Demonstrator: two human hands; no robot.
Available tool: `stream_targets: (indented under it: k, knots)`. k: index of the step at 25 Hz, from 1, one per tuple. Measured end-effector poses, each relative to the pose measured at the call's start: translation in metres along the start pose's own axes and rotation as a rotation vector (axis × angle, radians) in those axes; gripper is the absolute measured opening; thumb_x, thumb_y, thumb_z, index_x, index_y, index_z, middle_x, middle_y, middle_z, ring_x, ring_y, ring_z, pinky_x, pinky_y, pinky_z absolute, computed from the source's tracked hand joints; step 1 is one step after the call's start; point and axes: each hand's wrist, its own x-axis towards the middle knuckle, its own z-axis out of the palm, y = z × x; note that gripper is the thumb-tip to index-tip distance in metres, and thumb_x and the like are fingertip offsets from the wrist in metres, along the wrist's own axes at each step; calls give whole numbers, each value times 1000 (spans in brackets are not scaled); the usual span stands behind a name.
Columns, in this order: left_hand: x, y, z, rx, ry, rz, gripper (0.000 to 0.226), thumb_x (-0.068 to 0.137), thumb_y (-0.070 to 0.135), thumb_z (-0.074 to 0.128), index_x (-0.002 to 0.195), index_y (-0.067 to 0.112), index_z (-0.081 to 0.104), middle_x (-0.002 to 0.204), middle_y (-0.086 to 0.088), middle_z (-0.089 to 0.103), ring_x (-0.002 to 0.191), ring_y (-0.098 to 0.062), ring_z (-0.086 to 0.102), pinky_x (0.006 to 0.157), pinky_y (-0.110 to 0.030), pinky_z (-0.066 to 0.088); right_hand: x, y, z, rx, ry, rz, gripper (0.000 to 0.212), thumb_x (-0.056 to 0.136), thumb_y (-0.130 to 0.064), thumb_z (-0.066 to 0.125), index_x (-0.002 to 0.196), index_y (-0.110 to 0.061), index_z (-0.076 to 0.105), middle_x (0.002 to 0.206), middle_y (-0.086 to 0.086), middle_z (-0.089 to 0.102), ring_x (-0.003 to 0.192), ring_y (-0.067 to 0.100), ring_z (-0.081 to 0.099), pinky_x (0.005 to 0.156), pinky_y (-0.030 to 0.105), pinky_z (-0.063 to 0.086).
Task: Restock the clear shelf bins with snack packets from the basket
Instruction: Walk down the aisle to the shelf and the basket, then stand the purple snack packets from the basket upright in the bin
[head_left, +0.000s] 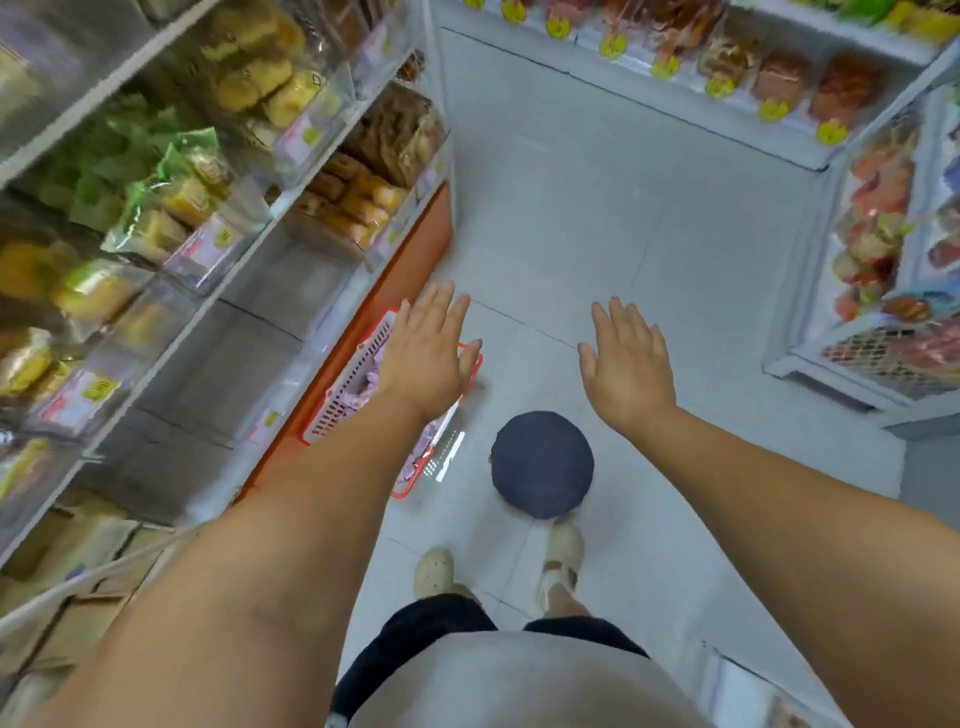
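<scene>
Shelf unit (171, 291): tiered, clear rigid bins; upper ones hold crinkly packets, lower ones look bare, so restocking seems barely begun.
Basket (340, 400): red-rimmed slotted plastic, on tiled floor against shelf base, holds lilac packets (371, 379).
Left hand (428, 358): spread flat above basket, empty.
Right hand (626, 364): spread, empty.

Left hand (428, 358) hides basket (340, 395) middle; shelf bins (156, 208) blurred
</scene>
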Motion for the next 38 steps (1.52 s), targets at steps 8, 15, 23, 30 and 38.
stream_targets:
  k: [8, 15, 23, 30, 38]
  knots:
    - [21, -30, 19, -112, 51, -435, 59, 101, 43, 29, 153, 17, 20, 161, -5, 12, 149, -20, 6, 120, -39, 0, 120, -52, 3, -148, -122, -420, 55, 103, -35, 27, 153, -15, 14, 161, 8, 11, 149, 26, 7, 120, 45, 7]
    - [22, -111, 19, -150, 32, -648, 58, 101, 42, 31, 152, 18, 19, 161, -5, 13, 149, -20, 7, 121, -40, 6, 181, -148, 19, -224, -183, -607, 55, 103, -34, 25, 153, -16, 13, 161, 8, 10, 149, 26, 6, 120, 44, 6]
    - [23, -158, 45, -144, -31, -924, 58, 101, 47, 27, 152, 20, 20, 161, -2, 14, 148, -19, 7, 121, -42, 6, 251, -242, 44, -333, -290, -927, 56, 103, -35, 24, 154, -17, 10, 162, 6, 8, 149, 23, 5, 120, 42, 5]
    - [49, -154, 106, -245, -133, -1173, 60, 102, 44, 21, 154, 21, 0, 162, 0, -6, 148, -19, -8, 121, -42, 0, 311, -284, 100, -511, -450, -1303, 57, 102, -35, 22, 155, -18, 6, 162, 5, 2, 150, 23, 1, 122, 41, 5]
    - [43, -210, 261, -332, -210, -1206, 61, 102, 42, 24, 154, 21, 0, 162, 0, -7, 148, -18, -12, 115, -36, -14, 340, -282, 264, -549, -583, -1298, 53, 103, -33, 24, 154, -25, 12, 162, 4, 5, 148, 27, 10, 120, 43, 14]
